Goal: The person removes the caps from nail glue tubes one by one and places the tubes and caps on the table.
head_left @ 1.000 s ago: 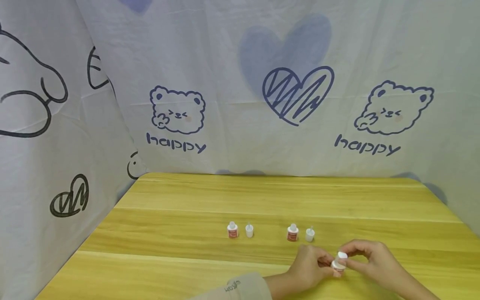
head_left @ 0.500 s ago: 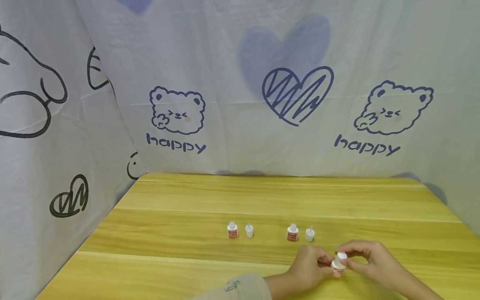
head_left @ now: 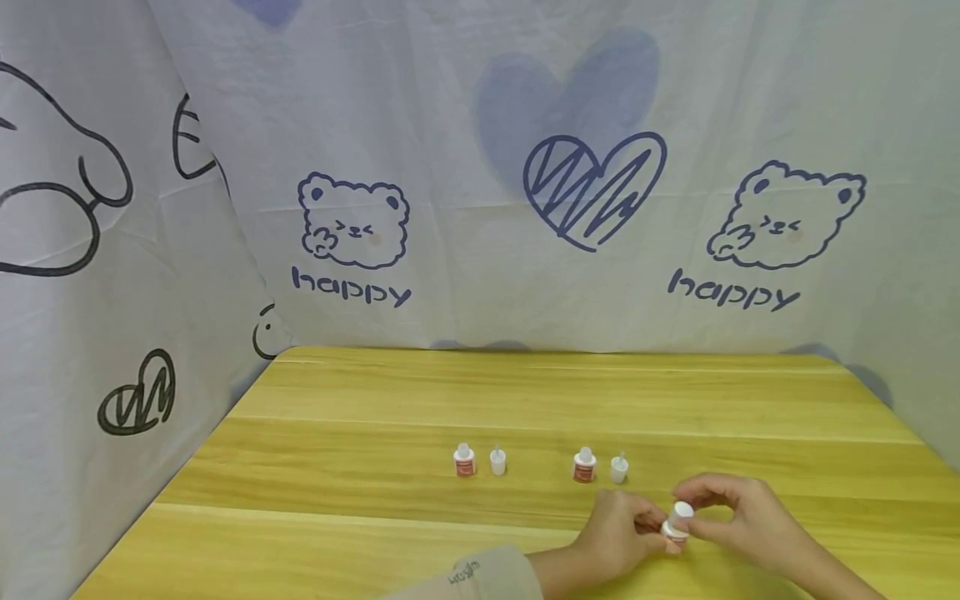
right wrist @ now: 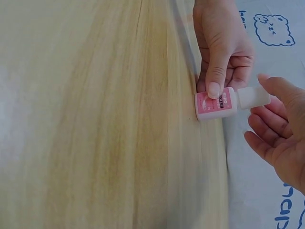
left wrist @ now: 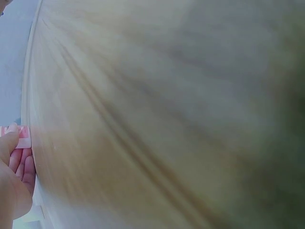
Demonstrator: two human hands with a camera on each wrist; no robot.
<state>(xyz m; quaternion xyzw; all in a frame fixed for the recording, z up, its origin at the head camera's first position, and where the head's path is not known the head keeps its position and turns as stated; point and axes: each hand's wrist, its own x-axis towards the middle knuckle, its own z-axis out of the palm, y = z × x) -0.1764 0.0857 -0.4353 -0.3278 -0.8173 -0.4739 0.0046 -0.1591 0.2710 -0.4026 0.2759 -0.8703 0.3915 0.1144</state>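
In the head view my left hand (head_left: 617,533) grips a small white glue bottle (head_left: 675,533) with a pink label, low at the right of the table. The right wrist view shows the left thumb pressed on the label of the bottle (right wrist: 214,106), whose base is at the wood. My right hand (head_left: 738,517) pinches the bottle's white cap (right wrist: 254,97) between thumb and fingers. The cap sits over the neck, in line with the bottle. At the left wrist view's edge, the left hand (left wrist: 16,176) holds the pink-labelled bottle (left wrist: 24,138).
Farther back on the wooden table (head_left: 337,492) stand two uncapped glue bottles, a left one (head_left: 465,462) and a right one (head_left: 584,467). Beside each is an upturned white cap, left (head_left: 498,462) and right (head_left: 618,469), brush pointing up. A printed curtain (head_left: 450,250) hangs behind.
My right hand's fingers have lifted slightly and shifted round the cap over the last half second. The left hand and the bottle have stayed in place.
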